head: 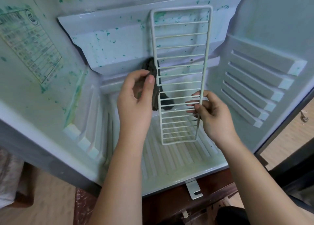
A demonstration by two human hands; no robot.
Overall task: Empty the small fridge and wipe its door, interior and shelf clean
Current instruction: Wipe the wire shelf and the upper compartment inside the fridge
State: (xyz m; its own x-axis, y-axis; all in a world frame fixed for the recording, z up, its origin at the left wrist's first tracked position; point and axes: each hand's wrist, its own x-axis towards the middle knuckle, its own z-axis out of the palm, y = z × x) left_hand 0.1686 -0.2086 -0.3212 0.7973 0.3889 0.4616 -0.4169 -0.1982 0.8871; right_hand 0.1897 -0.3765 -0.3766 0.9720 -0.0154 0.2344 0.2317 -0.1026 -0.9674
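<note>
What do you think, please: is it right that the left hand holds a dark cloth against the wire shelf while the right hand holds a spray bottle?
Not quite. The head view shows the left hand holding a dark cloth against the wire shelf, but the right hand holds the shelf's right edge, not a spray bottle.

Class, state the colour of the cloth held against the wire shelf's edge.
Dark grey-brown; the cloth shows best in the head view.

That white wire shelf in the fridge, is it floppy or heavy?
Probably stiff: the wire shelf stands upright with straight bars. Likely light, since the right hand steadies it with fingertips on one rail. It may tip if released, being tall and narrow.
</note>
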